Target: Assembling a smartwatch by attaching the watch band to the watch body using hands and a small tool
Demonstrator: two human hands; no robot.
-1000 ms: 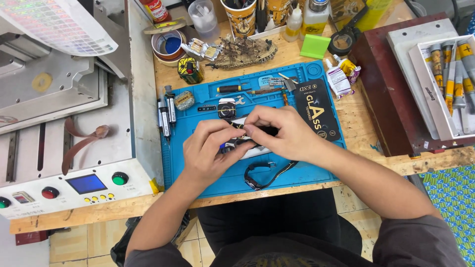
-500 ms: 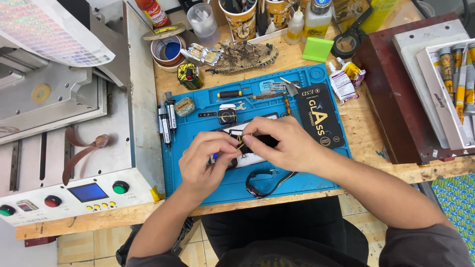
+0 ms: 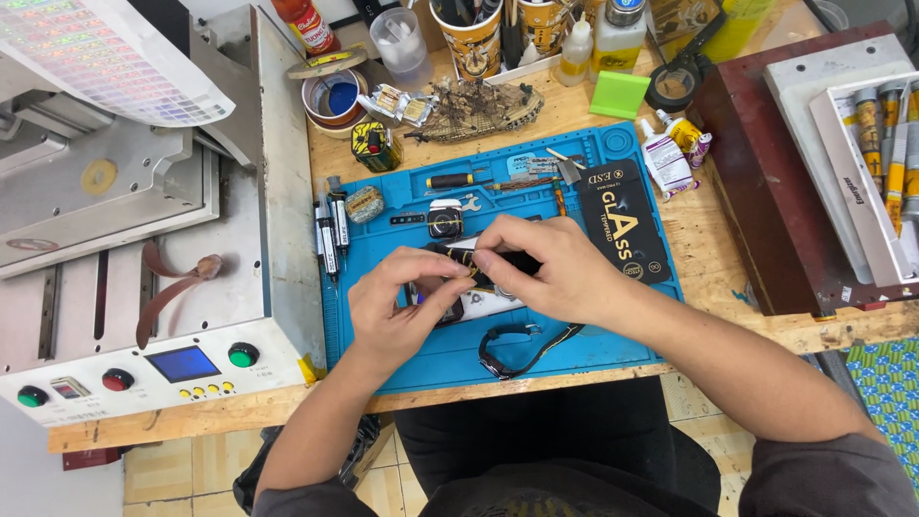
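Both my hands work over a blue silicone mat (image 3: pixel 383 354) on a wooden bench. My right hand (image 3: pixel 550 270) pinches a black tool with yellow rings (image 3: pixel 458 256), its handle hidden under my palm. My left hand (image 3: pixel 400 304) curls around a small dark part, with its thumb and forefinger meeting the tool's tip. A white card or pad (image 3: pixel 490 304) lies under the hands. A black watch strap (image 3: pixel 522 347) lies on the mat just below my right wrist. A small square watch body (image 3: pixel 445 218) sits just beyond the hands.
A grey machine with buttons and a blue screen (image 3: pixel 182 364) fills the left. A screwdriver (image 3: pixel 458 180), pens (image 3: pixel 330 230) and a black glass package (image 3: pixel 627 228) lie on the mat. Cups, bottles and tape rolls (image 3: pixel 330 96) crowd the back, with a dark red tray of tubes (image 3: pixel 766 191) to the right.
My left hand has come up from lower on the mat and closed in on the tool tip. My right hand has shifted slightly right with the tool.
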